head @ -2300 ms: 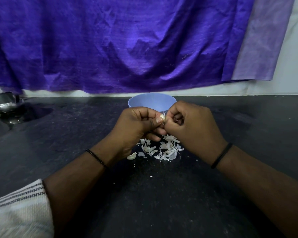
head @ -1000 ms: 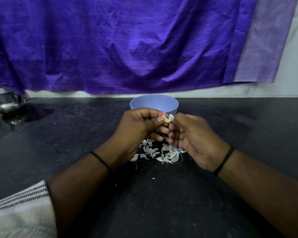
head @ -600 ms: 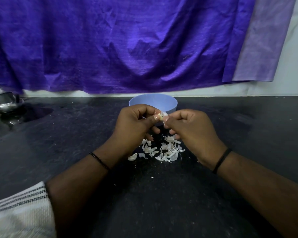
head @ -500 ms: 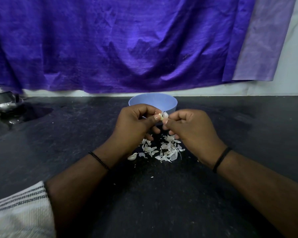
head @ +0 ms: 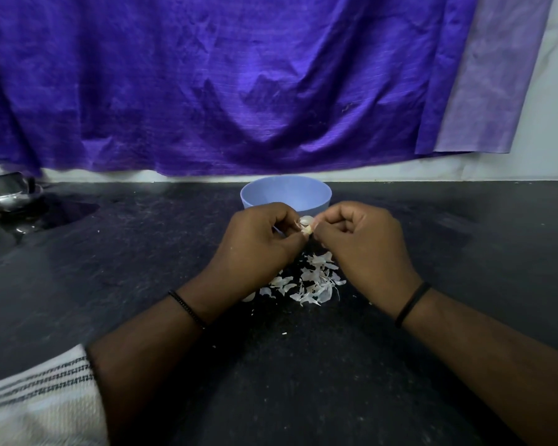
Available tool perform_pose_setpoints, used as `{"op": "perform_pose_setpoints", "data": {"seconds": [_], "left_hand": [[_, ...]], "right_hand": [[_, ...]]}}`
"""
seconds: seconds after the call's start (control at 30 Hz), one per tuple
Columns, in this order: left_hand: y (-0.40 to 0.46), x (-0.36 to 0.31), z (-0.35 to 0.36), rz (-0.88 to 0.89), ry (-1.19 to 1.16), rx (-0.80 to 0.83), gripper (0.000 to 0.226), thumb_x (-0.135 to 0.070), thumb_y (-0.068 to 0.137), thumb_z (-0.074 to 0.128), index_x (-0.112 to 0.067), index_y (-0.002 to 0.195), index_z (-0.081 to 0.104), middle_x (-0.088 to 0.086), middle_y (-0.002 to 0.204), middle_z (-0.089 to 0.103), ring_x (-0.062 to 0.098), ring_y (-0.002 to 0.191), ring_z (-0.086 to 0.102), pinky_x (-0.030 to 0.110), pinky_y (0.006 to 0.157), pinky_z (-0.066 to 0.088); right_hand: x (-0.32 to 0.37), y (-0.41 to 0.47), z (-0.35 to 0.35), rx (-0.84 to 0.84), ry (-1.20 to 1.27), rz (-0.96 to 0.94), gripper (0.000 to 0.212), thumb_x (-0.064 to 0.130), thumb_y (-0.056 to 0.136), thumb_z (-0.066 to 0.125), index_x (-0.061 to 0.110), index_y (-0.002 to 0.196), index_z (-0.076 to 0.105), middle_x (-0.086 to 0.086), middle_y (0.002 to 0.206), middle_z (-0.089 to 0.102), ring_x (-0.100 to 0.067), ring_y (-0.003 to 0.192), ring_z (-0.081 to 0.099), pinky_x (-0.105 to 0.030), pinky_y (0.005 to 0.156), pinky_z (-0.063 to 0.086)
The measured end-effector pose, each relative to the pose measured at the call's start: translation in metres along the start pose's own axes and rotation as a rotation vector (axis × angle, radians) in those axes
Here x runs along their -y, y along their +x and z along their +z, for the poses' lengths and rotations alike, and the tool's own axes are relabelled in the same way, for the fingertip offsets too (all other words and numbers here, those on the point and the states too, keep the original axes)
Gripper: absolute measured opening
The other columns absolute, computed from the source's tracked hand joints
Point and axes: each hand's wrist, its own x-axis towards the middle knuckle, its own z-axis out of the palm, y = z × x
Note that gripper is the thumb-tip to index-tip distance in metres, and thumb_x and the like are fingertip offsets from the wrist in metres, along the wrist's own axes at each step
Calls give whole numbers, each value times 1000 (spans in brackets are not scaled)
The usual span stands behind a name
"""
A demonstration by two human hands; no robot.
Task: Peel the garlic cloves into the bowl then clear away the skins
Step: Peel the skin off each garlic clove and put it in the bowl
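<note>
Garlic clove (head: 306, 226) pinched at frame centre between both hands, raised just in front of the blue bowl (head: 285, 192) at the back of the dark counter (head: 142, 268). Left hand (head: 258, 249) curled round the clove from the left, thumb and forefinger clamped on it, likely to steady it. Right hand (head: 364, 249) closed in from the right, fingertips nipped on the clove's papery edge, seemingly to tear off a strip of skin. Held close to the bowl, probably so the bared clove needs only a short drop over the rim. Loose skins (head: 310, 281) heaped on the counter directly below the hands, where peelings fall by themselves and sit gathered for clearing later. Contents of the bowl hidden from this angle. Metal vessel (head: 5, 191) at the left edge, purple cloth (head: 223, 85) hung across the top, striped sleeve (head: 36, 403) at lower left. Peeling judged under way; clearing not yet begun.
</note>
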Motion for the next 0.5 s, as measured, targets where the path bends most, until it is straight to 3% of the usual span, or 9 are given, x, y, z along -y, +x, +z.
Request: {"op": "perform_pose_setpoints", "data": {"seconds": [0.13,0.2,0.33,0.5], "left_hand": [[-1,0,3,-175,-270,38,8,-9,85,76,-3,85,69,15,70,71,19,54,66,31,47,52],[0,2,3,-178,-247,33,12,-12,82,79,-5,81,70,12,66,70,18,52,65,35,50,53],[0,3,0,-129,-126,-19,16,-18,75,85,-12,74,70,4,59,68,10,47,60,25,46,49],[2,1,-2,-124,-174,27,15,-20,79,82,-15,85,70,5,66,69,15,53,64,30,49,53]], "right_hand": [[2,-1,4,88,236,169,8,13,93,66,14,88,72,-3,79,76,-17,73,72,-31,64,57],[4,-2,4,140,339,228,7,11,96,63,11,94,69,-6,84,76,-21,76,74,-32,66,59],[9,-2,3,178,372,238,6,4,94,64,7,98,67,-14,83,75,-21,71,72,-33,65,60],[7,1,0,123,369,190,9,3,87,72,5,95,70,-15,82,75,-16,67,68,-27,59,56]]}}
